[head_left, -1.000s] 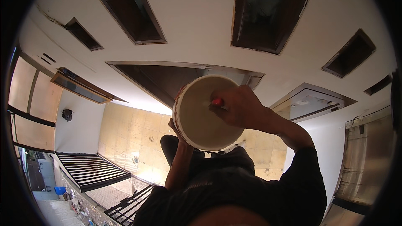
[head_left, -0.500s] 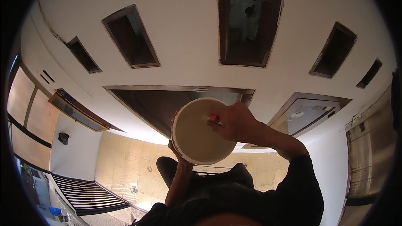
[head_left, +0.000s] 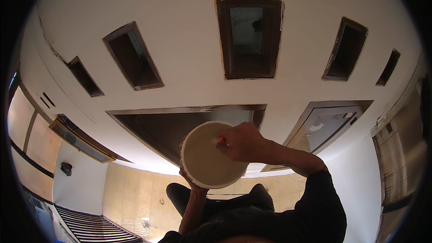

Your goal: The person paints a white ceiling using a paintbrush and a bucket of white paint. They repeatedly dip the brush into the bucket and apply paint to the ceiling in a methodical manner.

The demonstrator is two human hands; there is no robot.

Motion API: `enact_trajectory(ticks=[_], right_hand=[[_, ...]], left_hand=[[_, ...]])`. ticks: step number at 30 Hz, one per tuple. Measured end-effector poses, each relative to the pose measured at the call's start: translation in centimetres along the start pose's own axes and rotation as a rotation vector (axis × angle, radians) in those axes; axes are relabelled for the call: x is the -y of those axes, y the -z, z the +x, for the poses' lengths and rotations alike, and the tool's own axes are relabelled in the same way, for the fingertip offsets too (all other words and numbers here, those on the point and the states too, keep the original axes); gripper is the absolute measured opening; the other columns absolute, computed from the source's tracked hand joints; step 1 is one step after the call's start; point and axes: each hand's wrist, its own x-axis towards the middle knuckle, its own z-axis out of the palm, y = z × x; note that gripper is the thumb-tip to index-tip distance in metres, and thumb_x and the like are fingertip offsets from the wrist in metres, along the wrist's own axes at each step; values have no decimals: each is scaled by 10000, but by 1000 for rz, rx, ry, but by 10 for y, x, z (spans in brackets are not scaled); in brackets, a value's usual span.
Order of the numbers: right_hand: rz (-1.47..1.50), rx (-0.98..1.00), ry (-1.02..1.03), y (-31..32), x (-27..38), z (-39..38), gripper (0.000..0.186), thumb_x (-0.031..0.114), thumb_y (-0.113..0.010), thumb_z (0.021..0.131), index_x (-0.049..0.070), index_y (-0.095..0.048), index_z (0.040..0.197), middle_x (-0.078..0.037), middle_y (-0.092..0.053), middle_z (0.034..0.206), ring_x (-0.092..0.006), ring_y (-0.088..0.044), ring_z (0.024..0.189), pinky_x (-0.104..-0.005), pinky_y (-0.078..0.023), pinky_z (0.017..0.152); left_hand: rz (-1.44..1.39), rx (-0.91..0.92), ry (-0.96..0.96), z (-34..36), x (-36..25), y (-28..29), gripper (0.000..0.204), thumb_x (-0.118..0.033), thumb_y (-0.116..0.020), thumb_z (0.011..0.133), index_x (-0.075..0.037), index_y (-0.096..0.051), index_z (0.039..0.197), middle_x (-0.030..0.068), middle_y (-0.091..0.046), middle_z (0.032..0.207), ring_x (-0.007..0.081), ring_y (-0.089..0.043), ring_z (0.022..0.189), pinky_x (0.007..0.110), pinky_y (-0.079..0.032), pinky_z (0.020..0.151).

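Note:
My left hand grips the left side of a round whitish bucket from beneath its rim, fingers mostly hidden behind it. Pale smears mark the bucket's outer wall, and its inside looks cream-coloured. Over the bucket's right half, my right hand is closed round a red-handled brush. Only a short red piece and a faint pale end show past the fingers; the rest is hidden by the hand. The brush points into the bucket, but whether it touches the contents I cannot tell.
A pale wall ahead holds a dark-framed window and several smaller openings. Below are a wide dark doorway and a grey-framed door. Beige tiles cover the floor. Dark railing bars stand lower left.
The head view has shifted, so the wall openings sit lower and mostly further left. Bucket and both hands appear lower and slightly left; both grips are kept.

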Motion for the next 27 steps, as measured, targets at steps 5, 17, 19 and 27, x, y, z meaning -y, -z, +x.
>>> enact_trajectory(ticks=[5,17,19,27], right_hand=[[-126,19,-57,-5,9,3,273,311,-636,866,43,-673,826,-164,-619,597,-351,-638,532,-448,-515,526],[189,158,-56,-34,25,-3,331,328,-719,758,8,-655,815,-166,-630,637,-373,-651,649,-430,-517,624],[183,179,-92,-37,28,-5,337,327,-725,747,5,-656,818,-166,-632,648,-373,-652,668,-431,-515,636],[-110,70,-118,-56,44,17,227,249,-674,791,27,-645,831,-191,-645,664,-378,-662,633,-467,-523,592]], left_hand=[[4,1,22,-4,5,15,955,-667,-615,741,-178,-320,1506,123,-403,1490,316,-469,1314,557,-463,1005],[-59,56,61,-11,14,39,956,-684,-598,745,-181,-319,1509,124,-401,1495,322,-467,1317,566,-462,1006],[-56,62,75,-12,14,46,956,-687,-595,746,-182,-319,1509,124,-400,1496,323,-466,1318,567,-462,1006],[-39,69,121,-10,18,76,957,-698,-584,749,-184,-319,1511,124,-398,1500,327,-465,1320,573,-461,1006]])
